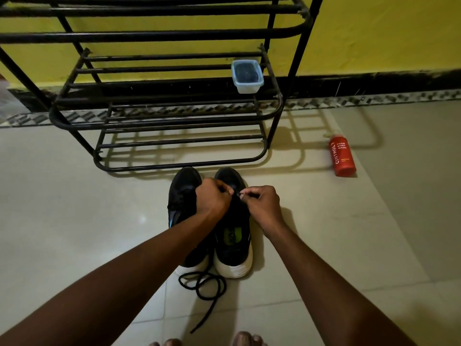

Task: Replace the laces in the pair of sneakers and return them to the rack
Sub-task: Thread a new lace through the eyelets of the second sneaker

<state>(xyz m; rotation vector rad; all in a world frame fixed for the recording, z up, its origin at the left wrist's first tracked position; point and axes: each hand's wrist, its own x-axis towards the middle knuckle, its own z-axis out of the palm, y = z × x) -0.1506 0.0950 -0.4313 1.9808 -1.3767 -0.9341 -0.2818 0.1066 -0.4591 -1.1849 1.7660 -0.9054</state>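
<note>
My right grip (264, 204) pinches the lace tip (240, 194); my left grip (213, 199) clenches the right sneaker (233, 242) upper.

My pale tiled floor (74, 221) carries two black sneakers (233, 248) side by side, toes near the black rack (174, 162). A loose lace (207, 297) lies nearer me, a red bottle (343, 157) far right.

Yellow wall (374, 33), pale tiled floor (74, 196)
</note>
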